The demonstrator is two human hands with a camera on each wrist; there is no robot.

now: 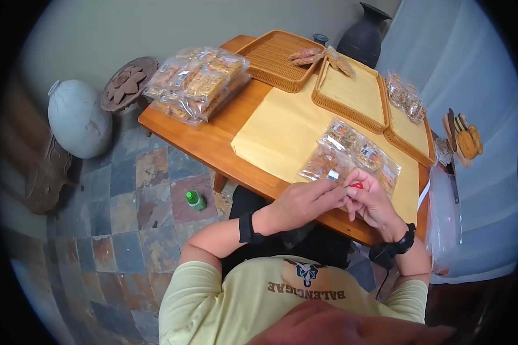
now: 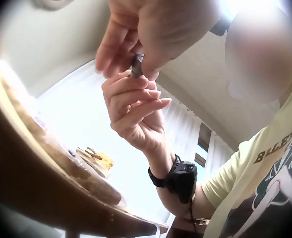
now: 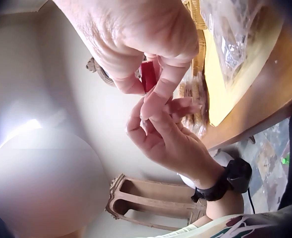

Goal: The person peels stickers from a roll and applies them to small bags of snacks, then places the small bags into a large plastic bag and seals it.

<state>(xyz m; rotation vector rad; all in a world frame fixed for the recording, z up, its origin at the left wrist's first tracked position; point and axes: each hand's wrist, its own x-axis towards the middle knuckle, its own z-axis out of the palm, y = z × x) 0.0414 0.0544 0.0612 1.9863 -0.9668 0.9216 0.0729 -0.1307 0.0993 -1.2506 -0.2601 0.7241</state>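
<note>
Both hands meet at the table's front edge, over the near side of several clear packs of snacks (image 1: pixel 354 152). My right hand (image 1: pixel 377 201) pinches a small red object (image 3: pixel 147 77) between thumb and fingers; its kind does not show. From the left, my left hand (image 1: pixel 305 204) reaches in, its fingertips against the right hand's. In the left wrist view a small dark piece (image 2: pixel 138 65) shows between the left thumb and fingers, right at the right fingertips. Fingers hide most of what they hold.
A stack of bagged snacks (image 1: pixel 198 83) stands at the table's left end. Wicker trays (image 1: pixel 282 49) line the back, some with packs on them. Yellow paper (image 1: pixel 273 129) covers part of the wooden table (image 1: pixel 184 135). A green bottle (image 1: pixel 195 200) stands on the tiled floor.
</note>
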